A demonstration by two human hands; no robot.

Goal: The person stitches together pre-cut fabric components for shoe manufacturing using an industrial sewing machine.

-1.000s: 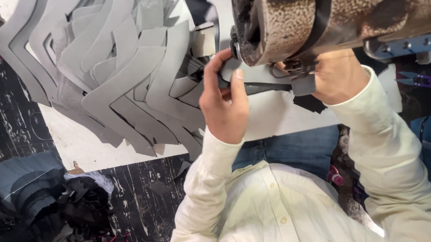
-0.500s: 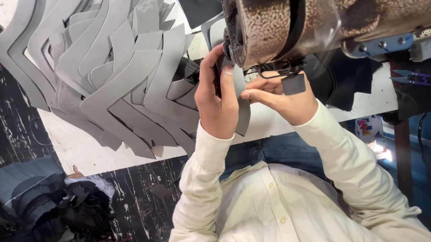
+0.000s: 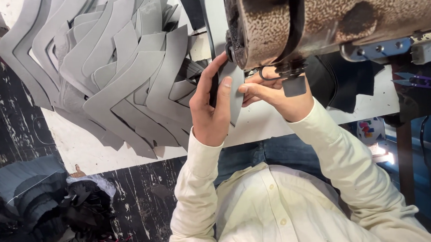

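Both hands have crept a bit closer together under the machine head since the earlier frame, and the right one has pulled in from further out to meet the left. Left hand (image 3: 214, 109) is closed around a narrow grey cut piece (image 3: 234, 93), thumb pressed flat on its face, holding it up against the mottled brown sewing machine head (image 3: 318, 17). Right hand (image 3: 273, 96) pinches the same piece from the other side, fingertips right next to the left thumb. So the piece sits between both hands, just under the machine. Big fanned stack of grey chevron-shaped pieces (image 3: 110, 77) lies on the white table (image 3: 79, 148) to the left. Purple thread snips (image 3: 422, 80) rest off to the right.
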